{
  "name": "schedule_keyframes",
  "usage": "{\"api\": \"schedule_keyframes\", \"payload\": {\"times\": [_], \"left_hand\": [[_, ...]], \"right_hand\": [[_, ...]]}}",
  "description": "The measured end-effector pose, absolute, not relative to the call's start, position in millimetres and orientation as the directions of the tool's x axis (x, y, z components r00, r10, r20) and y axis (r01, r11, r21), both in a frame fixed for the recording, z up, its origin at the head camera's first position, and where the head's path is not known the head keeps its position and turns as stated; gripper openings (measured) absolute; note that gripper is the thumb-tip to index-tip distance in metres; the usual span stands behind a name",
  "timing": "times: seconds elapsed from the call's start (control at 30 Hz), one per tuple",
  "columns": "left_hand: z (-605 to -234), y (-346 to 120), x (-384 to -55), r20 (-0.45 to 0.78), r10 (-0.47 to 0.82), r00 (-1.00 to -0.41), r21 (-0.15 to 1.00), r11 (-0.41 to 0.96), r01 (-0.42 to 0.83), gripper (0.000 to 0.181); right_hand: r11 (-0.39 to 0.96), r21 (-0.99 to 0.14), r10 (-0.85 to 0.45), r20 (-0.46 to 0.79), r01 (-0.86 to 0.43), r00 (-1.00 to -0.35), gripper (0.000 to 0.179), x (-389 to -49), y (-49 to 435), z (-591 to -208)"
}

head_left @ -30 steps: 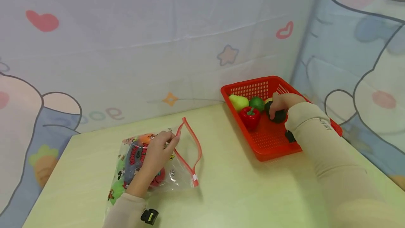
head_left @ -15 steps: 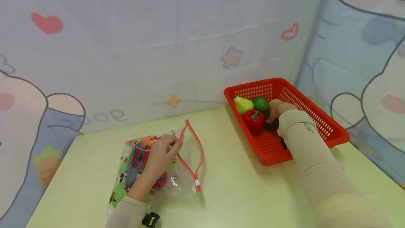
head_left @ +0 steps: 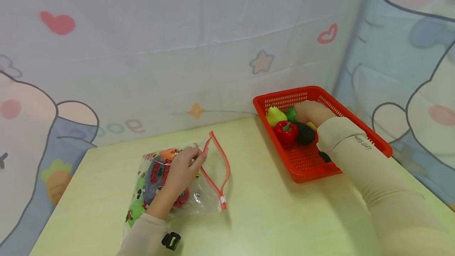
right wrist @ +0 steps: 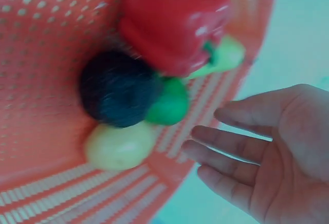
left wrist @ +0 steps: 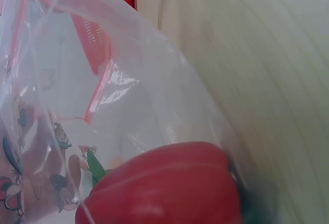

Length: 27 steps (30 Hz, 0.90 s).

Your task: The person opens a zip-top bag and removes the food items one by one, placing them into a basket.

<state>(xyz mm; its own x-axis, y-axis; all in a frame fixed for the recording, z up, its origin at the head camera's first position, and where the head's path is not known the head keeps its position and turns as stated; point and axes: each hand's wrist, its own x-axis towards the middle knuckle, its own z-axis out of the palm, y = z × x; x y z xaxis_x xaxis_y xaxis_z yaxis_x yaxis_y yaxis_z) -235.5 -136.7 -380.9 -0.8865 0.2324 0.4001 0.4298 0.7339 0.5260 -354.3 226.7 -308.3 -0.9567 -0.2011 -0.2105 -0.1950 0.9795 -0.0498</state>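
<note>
Right wrist view showed your right hand [right wrist: 288, 165] spread, empty, at the basket [right wrist: 41, 100], where produce [right wrist: 119, 88] remained. Left of the basket, your left hand [head_left: 183, 168] pinched a part-filled bag [head_left: 197, 197].

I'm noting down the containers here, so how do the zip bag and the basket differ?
The zip bag is clear with printed figures; the basket is red with slots and holes. The zip bag lies limp on the table, whereas the basket stands upright on stiff walls. The left hand pinches the zip bag's edge; the right hand, at the basket, holds nothing. Both are open and contain things.
</note>
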Motion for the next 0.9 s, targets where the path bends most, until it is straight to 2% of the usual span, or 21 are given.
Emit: {"api": "schedule_keyframes", "payload": {"times": [0.13,0.23,0.33,0.43,0.6,0.73,0.83,0.9], "left_hand": [[-379,-137,-239,0.41,0.233,-0.882,0.533,0.724,0.439,0.027],[-378,-138,-241,0.413,0.224,-0.883,0.54,0.72,0.436,0.026],[-377,-140,-242,0.411,0.216,-0.886,0.547,0.719,0.429,0.025],[-377,-140,-243,0.409,0.215,-0.887,0.559,0.709,0.43,0.024],[-376,-137,-244,0.417,0.215,-0.883,0.561,0.703,0.437,0.025],[-375,-134,-244,0.432,0.201,-0.879,0.569,0.696,0.439,0.024],[-373,-131,-244,0.447,0.199,-0.872,0.576,0.682,0.451,0.024],[-372,-129,-244,0.458,0.198,-0.867,0.579,0.673,0.46,0.023]], "right_hand": [[0.966,-0.118,-0.246,-0.135,-0.231,-0.96,0.042,-344,210,-298],[0.937,-0.147,-0.33,-0.066,-0.318,-0.942,0.05,-332,191,-293],[0.887,-0.131,-0.448,-0.008,-0.443,-0.894,0.045,-318,170,-292],[0.795,-0.132,-0.594,0.023,-0.591,-0.804,0.034,-301,148,-291],[0.649,-0.177,-0.756,-0.038,-0.74,-0.654,0.029,-271,103,-300],[0.635,-0.243,-0.771,-0.132,-0.733,-0.623,0.03,-262,70,-317],[0.615,-0.329,-0.783,-0.154,-0.716,-0.602,0.031,-267,52,-335],[0.568,-0.401,-0.814,-0.143,-0.719,-0.563,0.029,-274,40,-350]]}}
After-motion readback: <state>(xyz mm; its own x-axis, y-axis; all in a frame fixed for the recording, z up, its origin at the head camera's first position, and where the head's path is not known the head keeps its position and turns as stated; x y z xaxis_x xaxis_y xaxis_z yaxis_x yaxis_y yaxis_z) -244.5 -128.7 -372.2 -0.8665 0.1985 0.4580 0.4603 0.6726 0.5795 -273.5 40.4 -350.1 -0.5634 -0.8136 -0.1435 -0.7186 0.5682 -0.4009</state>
